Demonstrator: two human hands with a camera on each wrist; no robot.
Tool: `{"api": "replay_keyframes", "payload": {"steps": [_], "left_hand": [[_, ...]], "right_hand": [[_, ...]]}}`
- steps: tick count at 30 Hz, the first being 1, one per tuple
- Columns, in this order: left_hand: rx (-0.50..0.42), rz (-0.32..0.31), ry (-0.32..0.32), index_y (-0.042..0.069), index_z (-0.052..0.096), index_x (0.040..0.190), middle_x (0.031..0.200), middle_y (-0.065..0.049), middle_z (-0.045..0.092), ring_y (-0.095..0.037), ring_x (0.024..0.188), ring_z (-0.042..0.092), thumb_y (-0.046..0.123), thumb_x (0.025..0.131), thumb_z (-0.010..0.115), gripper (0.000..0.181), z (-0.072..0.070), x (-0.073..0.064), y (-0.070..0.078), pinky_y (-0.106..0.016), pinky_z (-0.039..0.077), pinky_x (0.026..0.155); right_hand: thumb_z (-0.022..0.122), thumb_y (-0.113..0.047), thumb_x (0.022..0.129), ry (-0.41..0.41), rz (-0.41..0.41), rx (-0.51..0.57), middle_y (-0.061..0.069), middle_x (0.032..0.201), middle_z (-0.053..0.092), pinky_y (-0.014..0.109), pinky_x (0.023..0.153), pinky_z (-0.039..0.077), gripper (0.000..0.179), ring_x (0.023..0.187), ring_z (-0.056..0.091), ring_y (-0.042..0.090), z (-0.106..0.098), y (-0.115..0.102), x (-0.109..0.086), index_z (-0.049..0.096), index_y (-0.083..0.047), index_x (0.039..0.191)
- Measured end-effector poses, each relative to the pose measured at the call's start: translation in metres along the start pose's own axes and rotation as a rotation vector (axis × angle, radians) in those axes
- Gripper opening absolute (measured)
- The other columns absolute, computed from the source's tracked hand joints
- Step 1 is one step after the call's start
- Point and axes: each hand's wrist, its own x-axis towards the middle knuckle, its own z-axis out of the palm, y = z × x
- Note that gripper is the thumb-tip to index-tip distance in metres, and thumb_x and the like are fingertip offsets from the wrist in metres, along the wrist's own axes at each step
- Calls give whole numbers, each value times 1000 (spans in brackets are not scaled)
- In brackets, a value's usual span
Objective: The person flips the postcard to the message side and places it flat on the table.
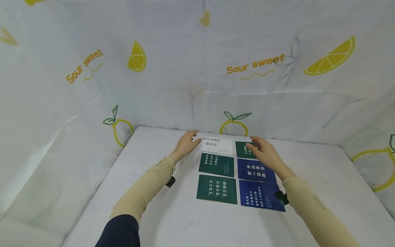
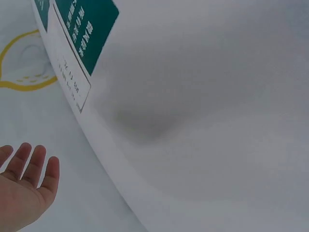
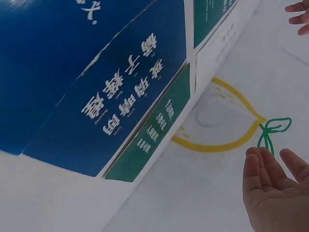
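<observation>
Fingers of the left hand (image 1: pixel 184 145) are held slightly apart, with nothing gripped between them; the hand is raised just beside the left edge of a white printed card (image 1: pixel 217 146). On the right hand (image 1: pixel 266 152) the fingers are loosely bent and the thumb is held away from them, again with nothing grasped. By that hand, the right part of a small dark green card (image 1: pixel 241 151) is hidden in the head view, while in the right wrist view hand and card are seen apart.

Six cards are laid out flat on a white-covered table (image 1: pixel 172 219), in two columns of three. The left column is made up of the white card at the back, a green card (image 1: pixel 217 165) in the middle and another green card (image 1: pixel 217 193) at the front, its white characters turned sideways. In the right column, the dark green card is followed by two blue cards (image 1: pixel 256 170), (image 1: pixel 261 195) set edge to edge, both printed with white characters.

Both forearms are covered by beige sleeves (image 1: pixel 149 181). Behind the table, a pale backdrop (image 1: pixel 172 96) is printed with lemons and the words "Sour sweet".
</observation>
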Motion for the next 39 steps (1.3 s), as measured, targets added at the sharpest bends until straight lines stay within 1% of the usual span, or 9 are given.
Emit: {"api": "replay_keyframes", "payload": {"steps": [8,15,23,28,32,33,37,38,39], "left_hand": [[-21,-32,-21,6,46,135,124,-16,60,-30,112,57,27,94,53,47,11,17,10,-42,46,94],[-39,-106,-16,6,46,135,118,-16,63,-29,109,58,22,92,56,47,22,27,11,-40,47,93],[-175,-213,-9,7,46,136,112,-16,63,-29,99,59,12,85,65,55,33,25,14,-37,49,83],[-232,-285,-2,8,45,137,112,-15,62,-28,99,59,13,84,67,57,40,24,10,-38,49,83],[-258,-302,-9,9,45,137,117,-16,61,-27,104,58,14,82,69,60,51,30,-2,-38,49,87],[-253,-284,2,10,46,136,116,-15,61,-26,102,59,18,81,70,61,61,37,-14,-36,49,84],[-265,-300,-24,12,41,140,128,-16,56,-26,115,56,25,77,74,72,89,56,-46,-38,48,92],[-261,-304,-22,11,40,140,130,-16,55,-25,118,54,25,77,74,73,90,54,-45,-38,46,95],[-281,-320,-38,13,39,141,132,-15,54,-26,120,53,26,76,75,76,98,60,-53,-38,46,96]], "right_hand": [[47,-41,96,-39,79,62,27,131,50,54,93,44,61,118,51,42,16,-9,28,35,-2,140],[53,-34,94,-72,147,123,25,127,54,50,94,44,58,116,52,39,35,-8,45,37,-1,140],[54,-28,93,-73,289,238,26,129,51,52,97,41,54,118,49,41,59,6,52,40,0,137],[55,-25,92,-65,317,259,28,128,50,50,93,43,54,115,50,41,70,11,53,39,1,137],[56,-24,91,-43,337,240,28,127,52,49,93,44,53,115,51,40,74,10,54,41,1,136],[57,-24,91,-41,344,237,28,127,52,49,94,44,53,115,51,40,75,10,54,41,1,135],[56,-23,91,-63,362,271,28,130,49,50,97,42,55,118,49,41,77,9,53,38,1,137],[56,-23,91,-70,363,280,28,131,49,50,97,42,56,118,49,41,78,10,53,37,2,138],[56,-23,91,-76,365,286,28,132,48,50,98,42,57,119,49,41,79,10,52,36,2,138]]}}
